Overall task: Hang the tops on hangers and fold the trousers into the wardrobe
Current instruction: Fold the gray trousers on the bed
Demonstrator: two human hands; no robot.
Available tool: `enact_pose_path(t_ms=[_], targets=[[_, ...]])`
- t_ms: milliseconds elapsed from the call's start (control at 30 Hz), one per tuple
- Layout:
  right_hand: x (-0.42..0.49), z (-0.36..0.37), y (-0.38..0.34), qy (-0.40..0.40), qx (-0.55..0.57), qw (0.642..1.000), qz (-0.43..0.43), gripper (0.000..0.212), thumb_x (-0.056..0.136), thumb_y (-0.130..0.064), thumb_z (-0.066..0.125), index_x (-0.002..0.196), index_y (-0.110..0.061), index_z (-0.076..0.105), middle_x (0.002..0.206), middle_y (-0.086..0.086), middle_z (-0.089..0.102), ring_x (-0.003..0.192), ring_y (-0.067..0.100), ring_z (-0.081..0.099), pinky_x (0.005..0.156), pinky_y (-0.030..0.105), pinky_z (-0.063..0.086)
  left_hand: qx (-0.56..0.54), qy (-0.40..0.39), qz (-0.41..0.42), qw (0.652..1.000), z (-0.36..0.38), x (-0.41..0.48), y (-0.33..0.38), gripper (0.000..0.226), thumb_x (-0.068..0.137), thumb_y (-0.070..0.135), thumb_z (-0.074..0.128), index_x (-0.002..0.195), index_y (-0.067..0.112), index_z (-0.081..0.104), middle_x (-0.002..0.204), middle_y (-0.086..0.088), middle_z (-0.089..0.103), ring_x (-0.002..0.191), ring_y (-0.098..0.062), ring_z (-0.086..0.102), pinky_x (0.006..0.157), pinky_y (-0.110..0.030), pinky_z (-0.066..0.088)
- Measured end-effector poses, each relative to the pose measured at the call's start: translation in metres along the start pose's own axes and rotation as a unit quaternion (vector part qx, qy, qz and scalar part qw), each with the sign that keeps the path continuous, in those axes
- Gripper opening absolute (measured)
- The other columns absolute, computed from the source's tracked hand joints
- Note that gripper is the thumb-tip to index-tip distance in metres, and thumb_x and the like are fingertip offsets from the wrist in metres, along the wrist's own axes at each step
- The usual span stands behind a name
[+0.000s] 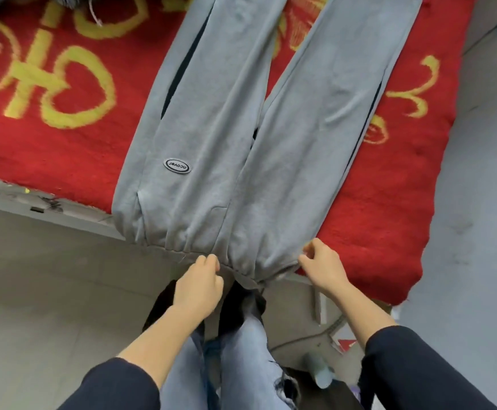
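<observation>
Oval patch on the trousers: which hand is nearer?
Left. The left hand pinches the waistband below the patch; the right hand holds the waistband farther right.

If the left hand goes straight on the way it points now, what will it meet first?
The grey trousers: their waistband lies right at the fingertips of the left hand, which seems to pinch it already. Depth is unclear.

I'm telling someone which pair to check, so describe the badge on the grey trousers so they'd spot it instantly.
Find the red blanket with yellow patterns; grey trousers lie across it, waistband nearest the person. On the picture-left leg, just above the gathered waistband, sits the badge. It is a small dark oval with pale lettering, the only patch on plain grey cloth.
</observation>
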State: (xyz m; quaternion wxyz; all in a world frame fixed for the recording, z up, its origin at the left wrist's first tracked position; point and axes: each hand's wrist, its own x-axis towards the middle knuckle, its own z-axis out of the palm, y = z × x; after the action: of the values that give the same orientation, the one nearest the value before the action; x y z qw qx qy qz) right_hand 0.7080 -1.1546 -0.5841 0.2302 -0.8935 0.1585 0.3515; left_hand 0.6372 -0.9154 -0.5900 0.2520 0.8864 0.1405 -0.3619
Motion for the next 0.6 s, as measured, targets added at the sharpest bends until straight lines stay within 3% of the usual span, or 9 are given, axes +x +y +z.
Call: enact_pose_path(t_ms=[67,167,300,400,467,600], targets=[[0.019,-0.015,0.007,0.031,0.021,0.999,0.019,0.017,0.086,-0.020,0.058,0.101,-0.012,0.054,0.081,-0.003,0.056,0.082,0.022,0.054,0.067,0.029,0.033,-0.039,-0.013,0.036,0.998,0.026,-0.002,0.036,0.014,0.091,0.016,0.042,0.104,0.019,0.045,0.105,0.001,0.047,0.086,-0.019,0.046,0.070,-0.034,0.042],[0.043,-0.026,0.014,0.035,0.075,0.994,0.072,0.032,0.086,-0.025,0.061,0.112,-0.009,0.053,0.087,-0.002,0.056,0.085,0.021,0.054,0.072,0.029,0.037,-0.065,-0.001,0.063,0.996,0.061,0.000,0.079,0.032,0.092,0.018,0.043,0.124,0.020,0.043,0.119,0.002,0.043,0.109,-0.019,0.044,0.082,-0.035,0.045],[0.061,-0.020,0.014,0.021,0.194,0.972,0.129,0.042,0.079,-0.028,0.070,0.112,-0.010,0.051,0.105,0.012,0.063,0.099,0.029,0.062,0.090,0.047,0.051,-0.064,0.009,0.029,0.997,0.081,0.013,0.112,0.047,0.093,0.029,0.047,0.136,0.022,0.030,0.128,-0.001,0.031,0.114,-0.023,0.036,0.089,-0.035,0.044],[0.065,-0.019,0.006,0.004,0.312,0.937,0.156,0.039,0.080,-0.023,0.070,0.110,-0.010,0.049,0.112,0.012,0.060,0.101,0.028,0.063,0.077,0.041,0.056,-0.073,0.013,0.002,0.997,0.080,0.023,0.116,0.048,0.091,0.036,0.051,0.133,0.023,0.031,0.124,-0.003,0.033,0.113,-0.025,0.038,0.089,-0.038,0.046],[0.064,-0.022,-0.004,-0.030,0.366,0.917,0.157,0.024,0.081,-0.012,0.066,0.099,-0.009,0.051,0.103,0.013,0.062,0.091,0.027,0.067,0.061,0.032,0.056,-0.078,0.012,-0.012,0.997,0.075,0.026,0.115,0.051,0.089,0.042,0.055,0.130,0.023,0.032,0.121,-0.004,0.036,0.112,-0.025,0.039,0.088,-0.040,0.047],[0.058,-0.032,-0.039,-0.090,0.363,0.916,0.143,0.009,0.078,0.000,0.057,0.082,-0.007,0.053,0.065,0.007,0.056,0.041,0.010,0.057,0.048,0.026,0.053,-0.098,0.014,-0.072,0.992,0.065,0.028,0.120,0.067,0.079,0.057,0.060,0.127,0.021,0.031,0.119,-0.006,0.040,0.112,-0.028,0.042,0.083,-0.038,0.044]])
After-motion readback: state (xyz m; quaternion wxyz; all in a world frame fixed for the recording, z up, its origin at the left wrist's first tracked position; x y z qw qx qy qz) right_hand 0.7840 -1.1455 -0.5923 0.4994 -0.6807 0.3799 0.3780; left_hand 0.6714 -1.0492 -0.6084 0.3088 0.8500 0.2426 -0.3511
